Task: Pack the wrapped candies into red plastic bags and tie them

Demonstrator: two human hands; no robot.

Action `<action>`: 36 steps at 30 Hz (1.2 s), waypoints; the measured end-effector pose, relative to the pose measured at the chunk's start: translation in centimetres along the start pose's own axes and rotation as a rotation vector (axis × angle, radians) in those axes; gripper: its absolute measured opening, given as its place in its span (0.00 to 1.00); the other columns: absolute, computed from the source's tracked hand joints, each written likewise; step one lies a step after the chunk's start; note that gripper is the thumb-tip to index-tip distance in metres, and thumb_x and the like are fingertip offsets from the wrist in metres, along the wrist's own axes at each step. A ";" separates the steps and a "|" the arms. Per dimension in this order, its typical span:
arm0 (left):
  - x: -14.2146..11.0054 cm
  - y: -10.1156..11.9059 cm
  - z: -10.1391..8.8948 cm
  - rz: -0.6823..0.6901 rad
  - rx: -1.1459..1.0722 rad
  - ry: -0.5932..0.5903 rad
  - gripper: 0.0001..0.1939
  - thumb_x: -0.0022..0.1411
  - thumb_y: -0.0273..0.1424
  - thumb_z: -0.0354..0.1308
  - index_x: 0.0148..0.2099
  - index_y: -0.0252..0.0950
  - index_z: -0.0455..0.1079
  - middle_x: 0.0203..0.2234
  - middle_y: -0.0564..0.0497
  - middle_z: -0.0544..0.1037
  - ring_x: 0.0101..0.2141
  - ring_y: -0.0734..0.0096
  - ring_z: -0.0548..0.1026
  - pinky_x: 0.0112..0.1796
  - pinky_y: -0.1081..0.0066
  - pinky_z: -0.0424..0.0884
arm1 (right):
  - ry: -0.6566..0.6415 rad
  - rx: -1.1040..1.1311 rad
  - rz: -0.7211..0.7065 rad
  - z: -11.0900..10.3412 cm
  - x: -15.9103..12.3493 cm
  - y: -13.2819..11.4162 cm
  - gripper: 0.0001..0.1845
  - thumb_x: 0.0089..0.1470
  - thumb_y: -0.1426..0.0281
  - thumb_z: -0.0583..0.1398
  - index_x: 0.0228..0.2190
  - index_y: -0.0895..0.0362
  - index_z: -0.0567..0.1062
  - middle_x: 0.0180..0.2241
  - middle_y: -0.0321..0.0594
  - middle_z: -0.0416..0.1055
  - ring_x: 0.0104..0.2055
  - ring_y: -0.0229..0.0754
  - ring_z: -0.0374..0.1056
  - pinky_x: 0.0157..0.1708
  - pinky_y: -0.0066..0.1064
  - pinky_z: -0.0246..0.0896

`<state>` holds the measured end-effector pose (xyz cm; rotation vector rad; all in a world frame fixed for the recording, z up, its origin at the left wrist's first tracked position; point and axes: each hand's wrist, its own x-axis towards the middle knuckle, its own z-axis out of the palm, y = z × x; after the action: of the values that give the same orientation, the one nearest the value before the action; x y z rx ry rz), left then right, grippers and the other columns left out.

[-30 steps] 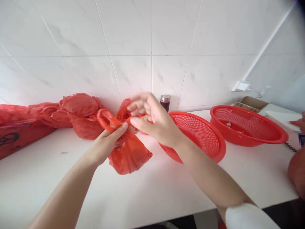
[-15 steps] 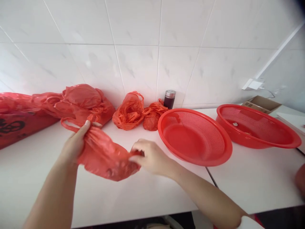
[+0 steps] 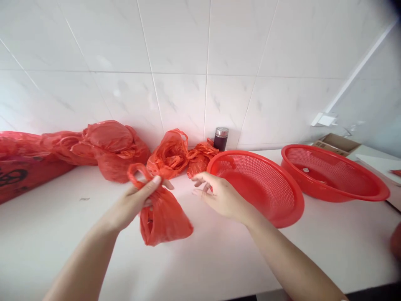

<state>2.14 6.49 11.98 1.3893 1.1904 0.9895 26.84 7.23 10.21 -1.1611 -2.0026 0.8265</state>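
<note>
A red plastic bag [image 3: 167, 219] hangs from my left hand [image 3: 138, 198], which is closed round its gathered neck. One looped handle sticks up above the thumb, and the filled lower part droops over the white table. What the bag contains is hidden by the plastic. To the right of it, my right hand [image 3: 221, 194] is empty, with fingers apart and slightly curled. That hand is in front of the near left rim of a round red basket [image 3: 260, 188] with perforated walls.
Along the tiled wall lie a pile of full red bags [image 3: 109, 146], an open crumpled red bag [image 3: 169, 154] and a smaller bundle [image 3: 200, 159]. A dark flask [image 3: 221, 140] stands behind the basket. Rightward are a second red basket [image 3: 335, 175] and a cardboard box [image 3: 338, 144].
My right hand pulled at the bag's lower end half a second ago and has since let go, moving up and right. My left hand has swung the bag rightward, still gripping it.
</note>
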 end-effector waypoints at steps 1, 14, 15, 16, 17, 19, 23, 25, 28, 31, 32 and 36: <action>0.1 0.4 0.8 -0.021 0.052 -0.055 0.19 0.62 0.49 0.53 0.39 0.39 0.73 0.27 0.53 0.72 0.26 0.73 0.69 0.27 0.76 0.68 | 0.035 0.064 -0.040 0.0 0.4 -0.7 0.20 0.57 0.62 0.60 0.51 0.48 0.68 0.44 0.39 0.73 0.37 0.39 0.69 0.37 0.33 0.63; 1.3 0.1 1.3 -0.045 -0.221 -0.155 0.16 0.64 0.44 0.53 0.46 0.40 0.71 0.22 0.55 0.70 0.19 0.78 0.63 0.22 0.75 0.63 | 0.211 0.359 -0.214 0.2 1.0 -3.1 0.05 0.60 0.66 0.57 0.35 0.53 0.72 0.34 0.35 0.73 0.37 0.38 0.69 0.37 0.30 0.64; 1.3 -0.1 1.3 -0.036 -0.203 -0.191 0.16 0.64 0.43 0.53 0.46 0.39 0.72 0.24 0.54 0.72 0.20 0.77 0.64 0.23 0.74 0.64 | 0.182 0.338 -0.254 0.2 0.1 -3.5 0.05 0.60 0.66 0.57 0.35 0.53 0.73 0.35 0.35 0.74 0.37 0.38 0.69 0.38 0.31 0.64; 1.2 -0.1 1.3 -0.019 -0.177 -0.226 0.15 0.64 0.42 0.54 0.44 0.39 0.73 0.26 0.52 0.73 0.23 0.76 0.66 0.26 0.73 0.66 | 0.130 0.320 -0.313 0.2 -0.7 -4.0 0.04 0.59 0.67 0.58 0.35 0.52 0.73 0.35 0.35 0.74 0.37 0.38 0.69 0.40 0.31 0.64; 1.2 -0.1 1.4 0.004 -0.143 -0.264 0.14 0.64 0.41 0.54 0.42 0.38 0.74 0.28 0.51 0.74 0.25 0.73 0.68 0.29 0.72 0.68 | 0.064 0.308 -0.383 0.2 -1.2 -4.3 0.03 0.58 0.67 0.60 0.35 0.52 0.74 0.35 0.34 0.75 0.37 0.38 0.70 0.42 0.32 0.64; 1.1 0.1 1.5 0.066 -0.060 -0.347 0.11 0.63 0.38 0.57 0.36 0.38 0.75 0.26 0.51 0.73 0.29 0.69 0.70 0.32 0.69 0.69 | -0.034 0.327 -0.489 0.2 -1.5 -4.3 0.04 0.55 0.66 0.63 0.35 0.51 0.76 0.36 0.34 0.75 0.40 0.39 0.70 0.47 0.35 0.63; 1.1 0.9 2.0 0.095 0.153 -0.412 0.06 0.60 0.34 0.59 0.33 0.40 0.75 0.26 0.51 0.74 0.29 0.67 0.71 0.34 0.67 0.69 | 0.022 0.509 -0.296 1.5 0.5 -2.2 0.15 0.63 0.59 0.53 0.49 0.48 0.71 0.48 0.38 0.72 0.53 0.41 0.66 0.55 0.38 0.58; 1.2 0.9 2.3 0.124 0.295 -0.351 0.04 0.59 0.32 0.58 0.33 0.41 0.74 0.30 0.51 0.76 0.31 0.66 0.72 0.36 0.67 0.69 | 0.002 0.533 -0.132 3.0 1.8 -0.7 0.19 0.65 0.57 0.49 0.53 0.48 0.68 0.49 0.39 0.71 0.54 0.40 0.66 0.55 0.37 0.58; 1.3 -0.2 2.8 0.221 0.540 -0.170 0.06 0.55 0.24 0.53 0.31 0.41 0.68 0.26 0.55 0.73 0.28 0.69 0.70 0.31 0.70 0.66 | -0.030 0.587 -0.054 5.5 2.8 0.9 0.20 0.64 0.56 0.49 0.47 0.52 0.72 0.46 0.39 0.72 0.52 0.41 0.66 0.55 0.35 0.57; 1.4 -2.0 3.7 0.311 0.725 0.159 0.10 0.52 0.21 0.48 0.33 0.41 0.65 0.26 0.56 0.73 0.26 0.70 0.70 0.29 0.71 0.64 | -0.048 0.802 -0.003 7.3 2.8 1.4 0.17 0.63 0.58 0.52 0.47 0.52 0.71 0.44 0.39 0.72 0.49 0.41 0.68 0.52 0.34 0.60; 1.4 -2.6 3.9 0.363 0.746 0.264 0.11 0.53 0.21 0.48 0.34 0.41 0.65 0.30 0.54 0.74 0.28 0.68 0.72 0.30 0.70 0.65 | -0.064 0.870 0.025 7.6 2.7 1.4 0.16 0.62 0.59 0.53 0.47 0.52 0.71 0.44 0.39 0.72 0.47 0.41 0.69 0.51 0.34 0.62; 0.7 -4.3 4.5 0.426 0.626 0.385 0.14 0.57 0.24 0.48 0.43 0.43 0.67 0.46 0.49 0.75 0.40 0.65 0.75 0.39 0.68 0.69 | -0.165 0.871 0.108 7.6 2.1 1.4 0.09 0.58 0.68 0.54 0.39 0.53 0.71 0.34 0.37 0.72 0.37 0.40 0.70 0.40 0.32 0.66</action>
<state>6.02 6.35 7.04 2.0697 1.6159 1.2825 20.70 8.30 5.23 -0.6915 -1.4146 1.6654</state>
